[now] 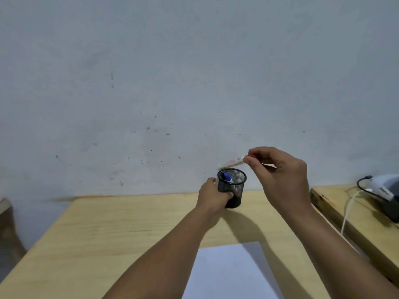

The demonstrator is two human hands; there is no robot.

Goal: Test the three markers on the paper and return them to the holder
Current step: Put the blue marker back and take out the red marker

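Note:
A black mesh holder [234, 186] stands near the far edge of the wooden table [112, 229]. My left hand [212, 196] grips its left side. A blue-capped marker [227, 177] leans inside it. My right hand [280, 171] pinches a white marker [231, 163] by its red end, holding it tilted just above the holder's rim, blurred. A white sheet of paper [228, 272] lies at the near edge between my forearms. A third marker is hidden from view.
A grey wall rises right behind the table. A second wooden surface [354, 214] stands to the right with a white and grey device [386, 190] and its cables. A narrow gap separates the two surfaces.

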